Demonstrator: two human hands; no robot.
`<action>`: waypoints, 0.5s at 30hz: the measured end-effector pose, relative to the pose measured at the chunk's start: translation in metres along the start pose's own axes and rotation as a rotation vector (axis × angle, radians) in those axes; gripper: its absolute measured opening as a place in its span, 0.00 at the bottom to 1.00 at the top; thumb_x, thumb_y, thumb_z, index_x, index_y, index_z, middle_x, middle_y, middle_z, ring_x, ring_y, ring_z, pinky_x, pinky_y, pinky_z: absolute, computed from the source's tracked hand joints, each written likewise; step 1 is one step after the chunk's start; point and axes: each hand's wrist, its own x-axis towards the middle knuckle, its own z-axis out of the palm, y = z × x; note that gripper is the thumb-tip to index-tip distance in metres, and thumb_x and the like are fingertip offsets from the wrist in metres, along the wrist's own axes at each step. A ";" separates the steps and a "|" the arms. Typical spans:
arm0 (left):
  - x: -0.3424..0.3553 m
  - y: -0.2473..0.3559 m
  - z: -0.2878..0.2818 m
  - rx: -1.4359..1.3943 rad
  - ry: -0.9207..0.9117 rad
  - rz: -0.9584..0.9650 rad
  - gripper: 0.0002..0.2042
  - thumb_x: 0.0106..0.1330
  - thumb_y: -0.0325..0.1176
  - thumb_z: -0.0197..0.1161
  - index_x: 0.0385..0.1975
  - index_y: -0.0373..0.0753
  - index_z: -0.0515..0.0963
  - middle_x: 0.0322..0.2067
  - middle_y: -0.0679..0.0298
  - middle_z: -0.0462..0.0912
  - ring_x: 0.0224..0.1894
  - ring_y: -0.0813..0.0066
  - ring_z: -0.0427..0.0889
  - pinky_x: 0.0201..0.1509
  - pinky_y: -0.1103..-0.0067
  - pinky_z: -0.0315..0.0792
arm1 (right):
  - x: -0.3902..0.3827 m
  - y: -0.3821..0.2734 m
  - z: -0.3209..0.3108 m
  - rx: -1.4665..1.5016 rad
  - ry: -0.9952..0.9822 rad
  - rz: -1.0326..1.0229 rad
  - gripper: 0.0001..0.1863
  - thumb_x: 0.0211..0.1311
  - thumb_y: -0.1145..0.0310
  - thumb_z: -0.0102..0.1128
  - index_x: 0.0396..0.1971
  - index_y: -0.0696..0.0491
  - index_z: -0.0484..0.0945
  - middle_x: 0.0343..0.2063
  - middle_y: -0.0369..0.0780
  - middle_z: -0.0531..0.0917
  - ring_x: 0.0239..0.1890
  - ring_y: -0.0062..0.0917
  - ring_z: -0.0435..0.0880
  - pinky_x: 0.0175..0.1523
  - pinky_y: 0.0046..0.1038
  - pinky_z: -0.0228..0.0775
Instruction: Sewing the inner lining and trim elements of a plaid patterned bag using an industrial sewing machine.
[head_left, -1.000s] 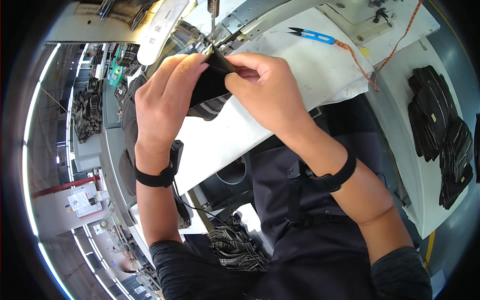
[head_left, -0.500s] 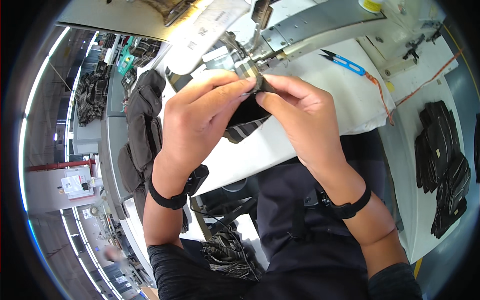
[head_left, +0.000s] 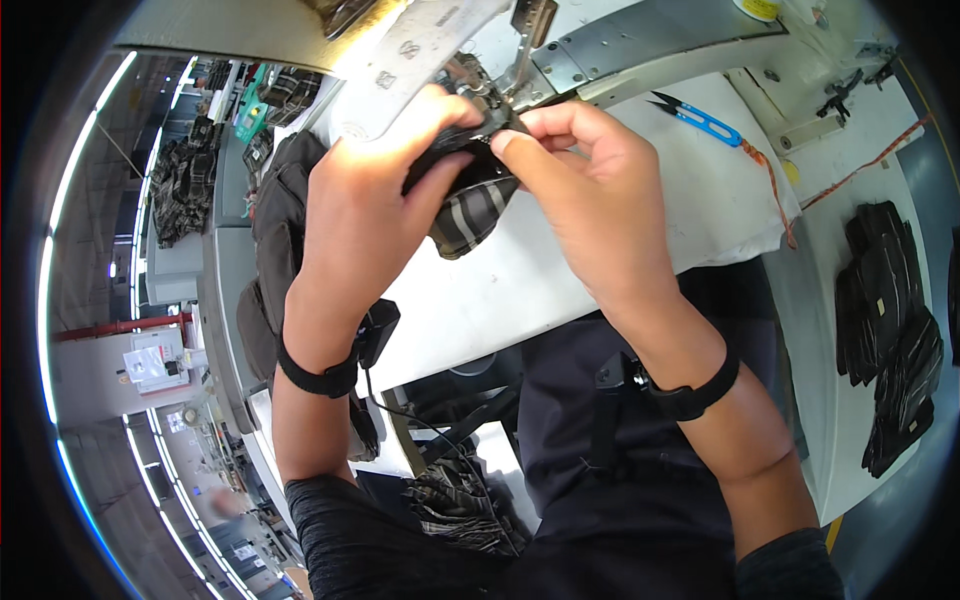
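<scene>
Both hands hold a dark fabric piece (head_left: 472, 213) with light stripes, right at the working end of a sewing machine (head_left: 650, 40). My left hand (head_left: 365, 195) is closed on its left side, thumb inside the fold and fingers over the top. With thumb and forefinger, my right hand (head_left: 600, 190) pinches the fabric's upper right edge. The striped lower part hangs over the white table (head_left: 520, 270). The needle area (head_left: 478, 85) lies just beyond my fingertips, and the cloth partly hides it.
Blue thread snips (head_left: 700, 118) on an orange cord lie to the right on the table. Dark pouch-like pieces (head_left: 285, 230) are heaped at the left. Stacked dark fabric pieces (head_left: 885, 330) rest at the far right. Striped cloth (head_left: 460, 510) lies below the table.
The fabric has turned and moved up and left toward the needle area, showing more of its striped side. My left hand has shifted left and opened its grip wider around the cloth.
</scene>
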 end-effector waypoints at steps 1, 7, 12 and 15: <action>0.000 -0.001 -0.004 -0.019 -0.040 0.012 0.16 0.61 0.14 0.71 0.48 0.38 0.89 0.41 0.60 0.87 0.40 0.73 0.86 0.44 0.81 0.77 | 0.000 0.001 0.001 -0.001 0.010 0.001 0.06 0.65 0.74 0.69 0.35 0.61 0.83 0.26 0.35 0.86 0.29 0.13 0.80 0.36 0.21 0.73; 0.007 -0.023 -0.020 -0.055 -0.111 0.208 0.18 0.64 0.14 0.69 0.51 0.40 0.89 0.40 0.60 0.87 0.39 0.72 0.86 0.44 0.81 0.77 | -0.006 -0.006 -0.003 -0.258 -0.032 -0.125 0.09 0.61 0.73 0.68 0.37 0.62 0.83 0.28 0.38 0.86 0.33 0.19 0.84 0.40 0.26 0.77; 0.012 -0.030 -0.023 -0.080 -0.180 0.263 0.17 0.64 0.15 0.69 0.50 0.39 0.89 0.41 0.59 0.87 0.41 0.70 0.88 0.45 0.79 0.79 | -0.013 -0.015 -0.010 -0.228 -0.122 0.070 0.12 0.67 0.77 0.70 0.49 0.61 0.84 0.36 0.35 0.88 0.36 0.14 0.85 0.44 0.19 0.79; 0.015 -0.024 -0.022 -0.095 -0.172 0.283 0.16 0.64 0.16 0.70 0.49 0.38 0.89 0.41 0.59 0.88 0.42 0.67 0.88 0.47 0.77 0.80 | -0.011 -0.008 -0.011 -0.201 -0.103 0.023 0.13 0.68 0.76 0.69 0.50 0.60 0.84 0.37 0.36 0.88 0.37 0.15 0.86 0.46 0.21 0.82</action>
